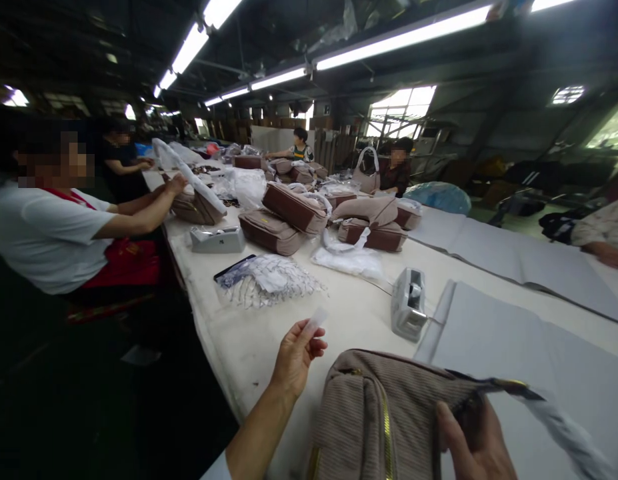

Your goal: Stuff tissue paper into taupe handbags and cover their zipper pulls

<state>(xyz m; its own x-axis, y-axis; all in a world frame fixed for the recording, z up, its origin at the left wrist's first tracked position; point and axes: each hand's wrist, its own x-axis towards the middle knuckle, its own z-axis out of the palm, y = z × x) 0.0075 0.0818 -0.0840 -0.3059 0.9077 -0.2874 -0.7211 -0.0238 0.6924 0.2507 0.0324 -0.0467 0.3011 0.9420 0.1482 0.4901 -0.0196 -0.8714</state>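
My left hand (296, 357) is raised over the white table (349, 313), fingers pinched on a small strip of clear tape (316, 318). My right hand (471, 443) grips the top edge of a taupe ribbed bag (373, 413) with a gold zipper, at the table's near edge. A strap wrapped in white paper (559, 420) runs off to the right from the bag. A grey tape dispenser (409, 303) stands just beyond the bag.
Grey paper sheets (513, 333) lie to the right. A bag of white wrappers (266, 280), a second dispenser (217, 240) and several brown bags (293, 210) sit farther along. A person in a white shirt (43, 233) works at left; others sit beyond.
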